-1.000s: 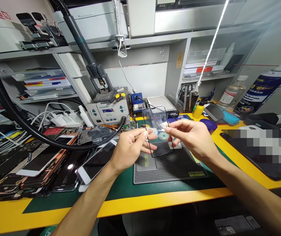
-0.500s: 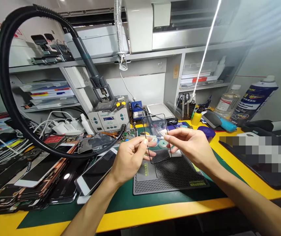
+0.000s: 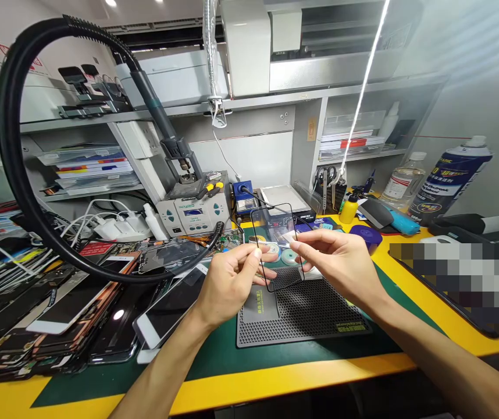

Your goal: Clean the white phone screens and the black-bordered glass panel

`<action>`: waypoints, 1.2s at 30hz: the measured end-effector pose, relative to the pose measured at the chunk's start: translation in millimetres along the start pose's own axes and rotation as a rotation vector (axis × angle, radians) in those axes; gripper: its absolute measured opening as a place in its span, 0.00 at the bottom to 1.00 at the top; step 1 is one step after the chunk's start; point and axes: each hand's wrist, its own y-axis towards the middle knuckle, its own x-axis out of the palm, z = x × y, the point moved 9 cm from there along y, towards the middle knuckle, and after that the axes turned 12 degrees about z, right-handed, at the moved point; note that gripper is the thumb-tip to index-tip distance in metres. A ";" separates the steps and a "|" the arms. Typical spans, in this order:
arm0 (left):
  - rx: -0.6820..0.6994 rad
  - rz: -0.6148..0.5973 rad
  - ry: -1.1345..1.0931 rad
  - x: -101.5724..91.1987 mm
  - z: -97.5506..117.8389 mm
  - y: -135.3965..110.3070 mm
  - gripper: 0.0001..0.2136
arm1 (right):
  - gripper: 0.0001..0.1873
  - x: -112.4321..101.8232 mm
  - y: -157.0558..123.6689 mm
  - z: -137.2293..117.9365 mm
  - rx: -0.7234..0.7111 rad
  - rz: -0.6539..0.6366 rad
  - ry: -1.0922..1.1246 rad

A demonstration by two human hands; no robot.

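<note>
Upright above the mat is a phone-sized front glass (image 3: 283,274), clear with a thin black border. My left hand (image 3: 231,278) pinches its left edge between thumb and fingers, some fingertips showing behind it. On the opposite edge, my right hand (image 3: 337,256) has thumb and fingers closed, with a small white piece (image 3: 290,236) by its fingertips that I cannot identify. Below both hands lies a dark perforated mat (image 3: 306,326). Another white piece (image 3: 311,273) rests at its back edge, partly hidden by my right hand.
Stacked phones and phone parts (image 3: 75,302) fill the left side. A black hose (image 3: 3,151) loops above them from the hot-air station (image 3: 192,214). Toward the right are a purple roll (image 3: 366,238), a clear bottle (image 3: 404,181) and a spray can (image 3: 450,180).
Both hands keep their hold on the glass, which has shifted very slightly. The camera view has moved a little; nothing was taken or let go.
</note>
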 end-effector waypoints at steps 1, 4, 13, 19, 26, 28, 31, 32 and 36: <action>0.001 0.000 0.001 -0.2 -0.1 0.0 0.18 | 0.17 0.0 0.0 0.0 -0.010 0.000 -0.006; 0.001 0.000 0.005 -0.6 -0.5 0.3 0.18 | 0.17 -0.1 0.3 0.3 -0.022 0.006 -0.009; 0.001 -0.008 0.005 0.4 1.0 0.3 0.17 | 0.17 -0.7 0.3 -2.5 -0.069 0.016 -0.020; -0.003 -0.009 0.003 -0.6 0.3 0.3 0.19 | 0.19 -3.6 0.2 -3.8 -0.105 0.046 -0.057; -0.007 -0.019 -0.007 -0.5 0.1 1.1 0.19 | 0.17 -2.2 0.1 -1.6 -0.101 0.029 -0.048; -0.019 -0.028 -0.033 0.1 0.5 1.4 0.18 | 0.16 -1.0 0.8 0.1 -0.077 0.018 -0.031; -0.061 -0.040 -0.089 1.5 -0.5 2.8 0.17 | 0.16 -2.7 2.9 0.9 -0.054 0.034 -0.046; -0.081 -0.041 -0.111 2.0 -1.5 3.4 0.17 | 0.15 -4.2 3.8 -1.6 -0.075 0.048 -0.064; -0.138 -0.029 -0.180 3.5 -4.7 4.6 0.16 | 0.12 -7.3 6.4 -9.0 -0.094 0.065 -0.088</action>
